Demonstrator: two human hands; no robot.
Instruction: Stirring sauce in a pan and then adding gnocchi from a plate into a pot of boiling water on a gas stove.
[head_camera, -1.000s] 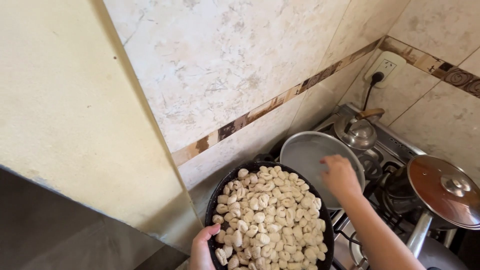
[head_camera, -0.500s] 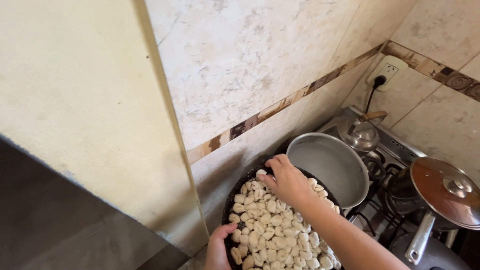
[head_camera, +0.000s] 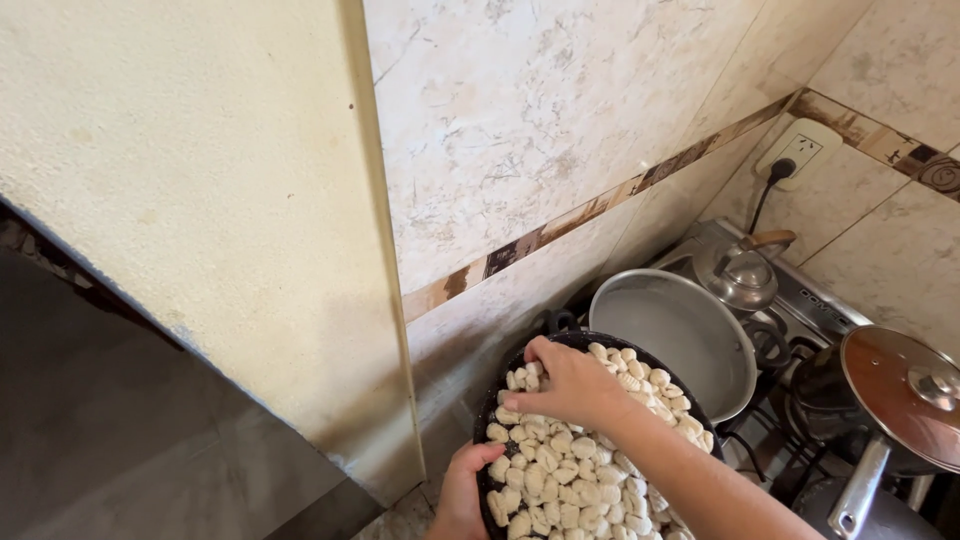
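Tiled kitchen corner, stove (head_camera: 800, 300) at right. Left hand (head_camera: 462, 492) grips rim of dark tray (head_camera: 487, 420); right hand (head_camera: 570, 385) cupped over gnocchi (head_camera: 560, 470). Steel pot (head_camera: 680, 335) just beside tray. Better push gently, keep tray steady.

Head view, looking down at a stove (head_camera: 800, 300) set in a tiled corner. A dark round tray (head_camera: 487, 425), tilted, is heaped with pale dumplings (head_camera: 560, 480). The left hand (head_camera: 462, 495) grips the tray's near rim; the right hand (head_camera: 568, 385) lies on the dumplings near the far rim, fingers curled over them. Just beyond the tray stands a grey pot (head_camera: 680, 335), its rim touching or overlapped by the tray. A kettle (head_camera: 740, 270) sits behind the pot; a glass-lidded pan (head_camera: 900, 395) stands at right. A wall socket (head_camera: 800, 150) holds a black plug.
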